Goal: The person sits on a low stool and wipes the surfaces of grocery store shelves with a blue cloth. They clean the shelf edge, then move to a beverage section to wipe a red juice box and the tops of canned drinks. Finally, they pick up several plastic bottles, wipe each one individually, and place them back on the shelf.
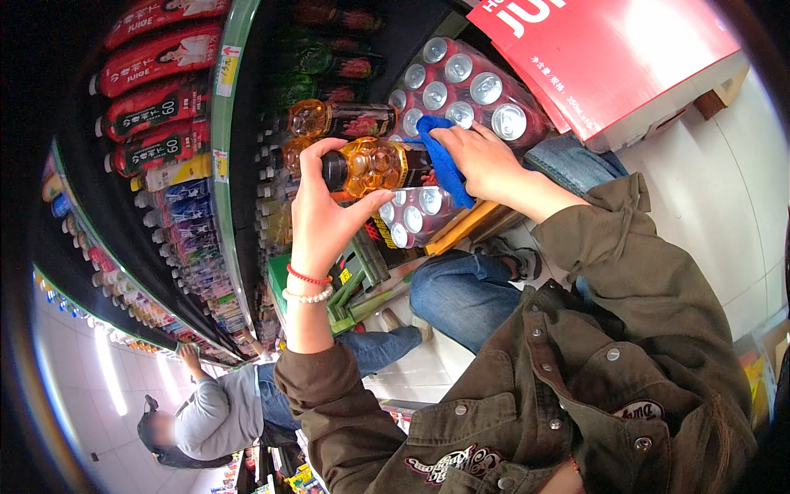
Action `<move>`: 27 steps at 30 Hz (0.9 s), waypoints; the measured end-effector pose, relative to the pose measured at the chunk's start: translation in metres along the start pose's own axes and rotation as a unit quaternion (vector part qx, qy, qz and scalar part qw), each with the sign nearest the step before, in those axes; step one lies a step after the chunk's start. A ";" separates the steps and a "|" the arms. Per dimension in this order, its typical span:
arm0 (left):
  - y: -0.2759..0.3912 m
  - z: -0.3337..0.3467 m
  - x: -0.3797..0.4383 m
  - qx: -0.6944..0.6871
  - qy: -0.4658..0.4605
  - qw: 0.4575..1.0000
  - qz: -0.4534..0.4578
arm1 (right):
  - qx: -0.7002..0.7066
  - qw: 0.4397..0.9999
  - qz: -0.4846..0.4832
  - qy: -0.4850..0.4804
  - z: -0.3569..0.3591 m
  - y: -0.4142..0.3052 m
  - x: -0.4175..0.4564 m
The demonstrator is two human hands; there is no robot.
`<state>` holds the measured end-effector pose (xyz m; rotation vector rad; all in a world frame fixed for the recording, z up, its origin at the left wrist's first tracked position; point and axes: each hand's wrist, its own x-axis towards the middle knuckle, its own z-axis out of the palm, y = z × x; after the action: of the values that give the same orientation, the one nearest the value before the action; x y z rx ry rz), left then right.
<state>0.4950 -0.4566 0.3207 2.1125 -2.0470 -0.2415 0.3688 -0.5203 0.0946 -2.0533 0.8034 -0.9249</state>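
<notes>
An amber drink bottle [372,165] with a black cap and a dark label lies sideways in the picture between my hands. The thumb and fingers of my left hand [327,213] are closed around its cap end and neck. My right hand [484,157] holds a blue cloth [445,162] pressed against the bottle's other end, which the cloth hides. Just beyond it, a similar amber bottle [315,118] stands on the dark shelf. Shrink-wrapped cans [458,68] with silver tops are behind my right hand.
A large red carton [611,55] is at upper right. More wrapped cans [413,219] sit below the bottle beside a yellow-orange edge [460,230]. Shelves of red bottles [160,68] run along the left. A person in a grey top [219,407] reaches toward the shelves at lower left.
</notes>
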 end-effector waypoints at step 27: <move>-0.016 -0.002 -0.023 -0.058 0.019 0.997 -0.039 | 0.112 0.982 -0.139 0.056 -0.013 -0.019 0.018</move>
<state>0.5106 -0.4334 0.3178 2.1124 -1.8835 -0.3199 0.3722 -0.5286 0.1220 -1.9565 0.4500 -1.2356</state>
